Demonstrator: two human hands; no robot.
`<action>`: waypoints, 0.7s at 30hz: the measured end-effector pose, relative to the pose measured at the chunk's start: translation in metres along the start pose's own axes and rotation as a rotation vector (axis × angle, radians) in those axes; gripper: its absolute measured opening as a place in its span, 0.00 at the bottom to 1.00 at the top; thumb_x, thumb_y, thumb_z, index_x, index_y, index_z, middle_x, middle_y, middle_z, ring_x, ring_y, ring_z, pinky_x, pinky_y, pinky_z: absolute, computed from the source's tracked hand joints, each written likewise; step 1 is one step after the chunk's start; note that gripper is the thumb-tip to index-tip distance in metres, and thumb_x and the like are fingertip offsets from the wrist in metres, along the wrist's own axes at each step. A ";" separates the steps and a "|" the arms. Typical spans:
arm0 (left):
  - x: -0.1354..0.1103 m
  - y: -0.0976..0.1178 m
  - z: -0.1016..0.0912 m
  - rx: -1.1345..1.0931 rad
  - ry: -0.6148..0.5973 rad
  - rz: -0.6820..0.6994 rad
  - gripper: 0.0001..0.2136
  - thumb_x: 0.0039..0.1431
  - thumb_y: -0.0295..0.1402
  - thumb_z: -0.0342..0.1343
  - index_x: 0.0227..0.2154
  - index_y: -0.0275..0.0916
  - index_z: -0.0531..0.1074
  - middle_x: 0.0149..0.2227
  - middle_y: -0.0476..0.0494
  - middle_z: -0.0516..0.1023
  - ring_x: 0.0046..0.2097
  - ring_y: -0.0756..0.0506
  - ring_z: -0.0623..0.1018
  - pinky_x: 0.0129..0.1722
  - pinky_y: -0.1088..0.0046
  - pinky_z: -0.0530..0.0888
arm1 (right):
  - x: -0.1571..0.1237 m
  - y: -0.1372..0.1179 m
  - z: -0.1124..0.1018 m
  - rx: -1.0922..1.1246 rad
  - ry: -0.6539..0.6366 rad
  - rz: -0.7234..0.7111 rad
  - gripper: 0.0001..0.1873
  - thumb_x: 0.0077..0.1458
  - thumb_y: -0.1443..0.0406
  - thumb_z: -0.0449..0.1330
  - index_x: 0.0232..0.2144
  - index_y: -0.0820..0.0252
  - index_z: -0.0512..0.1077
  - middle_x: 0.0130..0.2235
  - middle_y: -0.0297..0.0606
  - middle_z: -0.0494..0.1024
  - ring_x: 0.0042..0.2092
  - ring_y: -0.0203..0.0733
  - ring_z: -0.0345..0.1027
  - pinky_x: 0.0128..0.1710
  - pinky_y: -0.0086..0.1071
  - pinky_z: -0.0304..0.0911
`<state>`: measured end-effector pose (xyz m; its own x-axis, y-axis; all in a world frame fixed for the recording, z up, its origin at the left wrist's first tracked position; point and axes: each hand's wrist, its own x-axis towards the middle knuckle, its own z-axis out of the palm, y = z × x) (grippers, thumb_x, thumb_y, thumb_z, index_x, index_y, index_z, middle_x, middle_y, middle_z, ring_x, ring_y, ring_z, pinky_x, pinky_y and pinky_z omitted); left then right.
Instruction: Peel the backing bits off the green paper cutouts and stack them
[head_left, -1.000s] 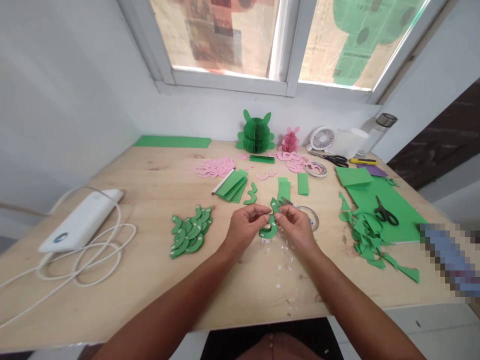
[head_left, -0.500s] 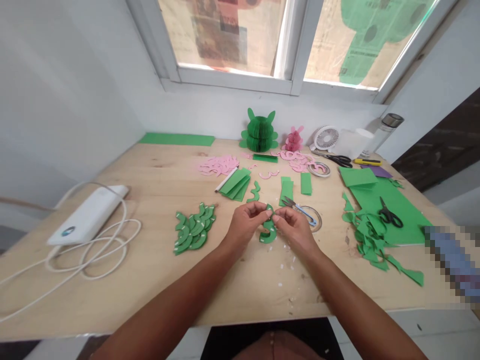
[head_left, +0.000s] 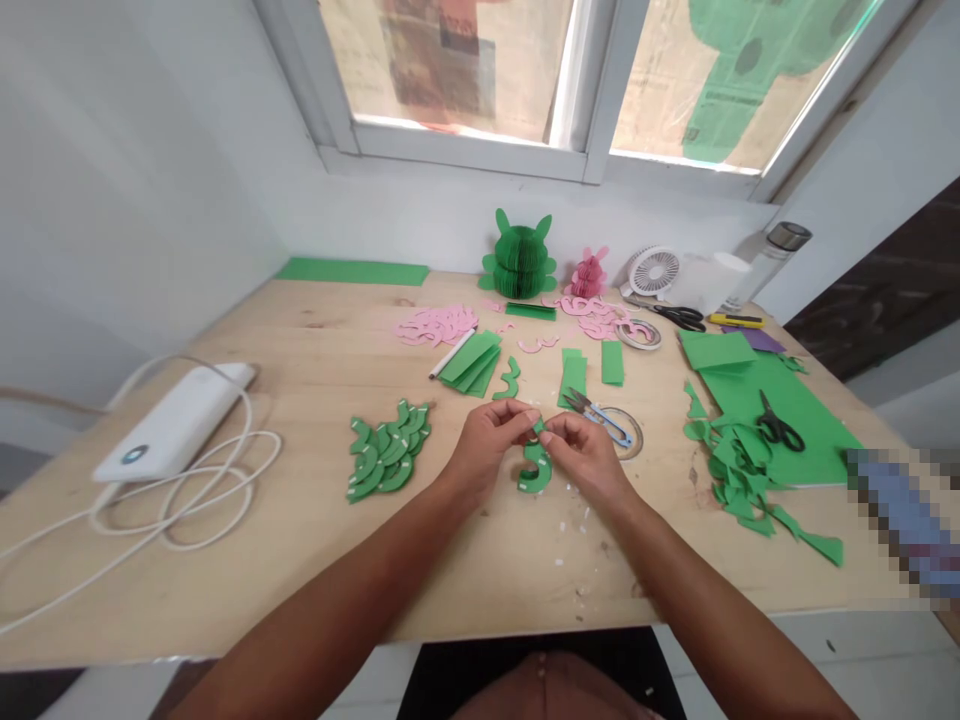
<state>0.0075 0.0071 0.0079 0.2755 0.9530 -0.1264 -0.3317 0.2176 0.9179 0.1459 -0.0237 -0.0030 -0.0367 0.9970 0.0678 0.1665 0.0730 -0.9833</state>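
Far left of the left hand, a white power bank [head_left: 174, 422] lies on the tabletop [head_left: 315, 560] with its white cable [head_left: 187, 500] coiled around it. A round mark shows on its face; no lettering can be read.

Just left of the left hand lies a pile of green curved pieces [head_left: 386, 450], overlapping one another.

The left hand [head_left: 487, 445] reaches in from the lower edge on an outstretched forearm, palm turned inward. Its thumb and forefinger are pinched on the upper end of the green cutout [head_left: 534, 468].

The green cutout is S-shaped and hangs between the two hands, below the fingertips. Whether its lower curve touches the tabletop cannot be told.

The right hand [head_left: 592, 460] mirrors the left and pinches the same upper end, fingertips nearly meeting those of the left hand.

Just beyond the right hand, small snips [head_left: 600, 412] lie across a tape roll [head_left: 626, 430]. Farther right are green scraps [head_left: 739, 470] and black scissors [head_left: 776, 425] on a green sheet [head_left: 810, 440].
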 end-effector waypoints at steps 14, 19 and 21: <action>-0.001 0.005 0.000 -0.025 0.006 -0.021 0.08 0.42 0.34 0.63 0.19 0.34 0.72 0.20 0.50 0.71 0.24 0.52 0.69 0.28 0.75 0.67 | 0.001 -0.001 0.001 0.040 -0.007 0.024 0.12 0.47 0.57 0.59 0.23 0.60 0.68 0.22 0.31 0.66 0.25 0.34 0.57 0.24 0.28 0.54; 0.002 -0.002 -0.003 0.070 -0.021 0.010 0.09 0.43 0.35 0.62 0.20 0.35 0.72 0.20 0.51 0.71 0.24 0.53 0.68 0.28 0.76 0.67 | 0.000 -0.002 0.002 0.052 0.006 0.016 0.11 0.47 0.58 0.59 0.22 0.60 0.67 0.20 0.30 0.64 0.24 0.33 0.56 0.23 0.28 0.53; 0.002 -0.004 -0.004 0.102 -0.033 0.020 0.09 0.44 0.36 0.61 0.21 0.35 0.72 0.21 0.51 0.71 0.24 0.53 0.68 0.28 0.76 0.67 | 0.000 -0.002 0.002 0.069 0.008 0.021 0.10 0.46 0.59 0.59 0.22 0.60 0.67 0.20 0.29 0.64 0.23 0.32 0.55 0.23 0.27 0.52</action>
<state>0.0055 0.0095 0.0027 0.3000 0.9490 -0.0966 -0.2441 0.1743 0.9540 0.1434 -0.0238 -0.0014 -0.0264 0.9985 0.0480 0.0993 0.0504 -0.9938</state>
